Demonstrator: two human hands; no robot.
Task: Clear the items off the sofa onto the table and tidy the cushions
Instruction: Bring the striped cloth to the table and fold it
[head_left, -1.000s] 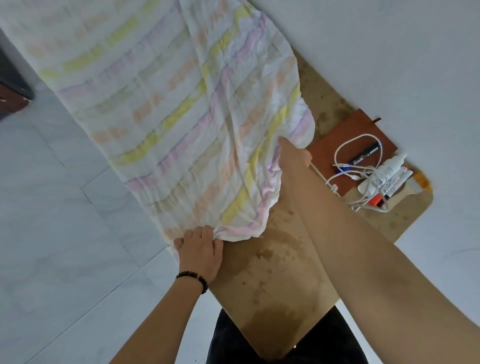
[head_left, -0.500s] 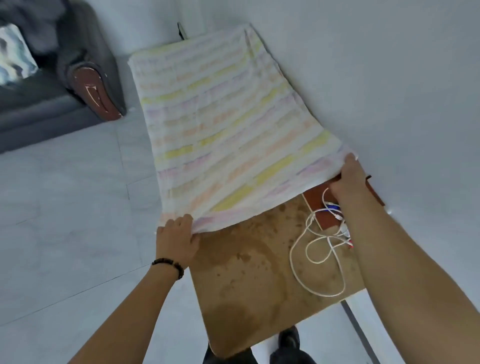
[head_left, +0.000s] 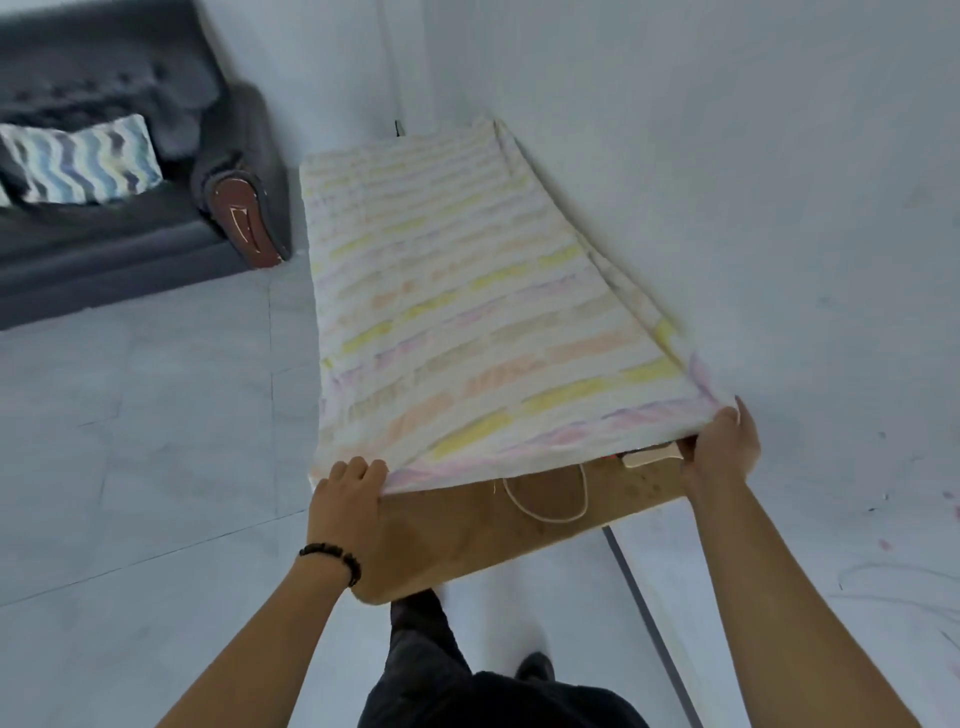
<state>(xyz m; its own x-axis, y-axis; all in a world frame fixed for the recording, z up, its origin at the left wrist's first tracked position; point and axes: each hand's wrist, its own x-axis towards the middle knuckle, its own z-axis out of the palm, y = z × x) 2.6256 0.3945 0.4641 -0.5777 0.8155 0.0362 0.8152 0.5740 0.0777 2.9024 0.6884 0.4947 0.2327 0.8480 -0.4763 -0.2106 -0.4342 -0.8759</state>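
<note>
A pastel striped blanket (head_left: 467, 312) lies spread along the brown table (head_left: 467, 530), covering most of it. My left hand (head_left: 345, 493) grips the blanket's near left corner at the table's left edge. My right hand (head_left: 724, 441) holds the near right corner by the wall. Under the blanket's near edge a white cable (head_left: 550, 499) loops out onto the bare wood, and a white object (head_left: 652, 456) shows beside my right hand. The dark grey sofa (head_left: 119, 249) stands at the upper left with a wavy-patterned cushion (head_left: 78, 161) on its seat.
A white wall (head_left: 779, 208) runs along the table's right side. Pale tiled floor (head_left: 130, 467) lies between the sofa and the table. The sofa's brown armrest end (head_left: 241, 215) faces the table's far left corner. My legs (head_left: 467, 675) stand at the table's near end.
The blanket has been drawn toward me along the table and laid flatter. It now hides the brown pouch and most of the cable and small items. Both hands moved nearer with its corners.
</note>
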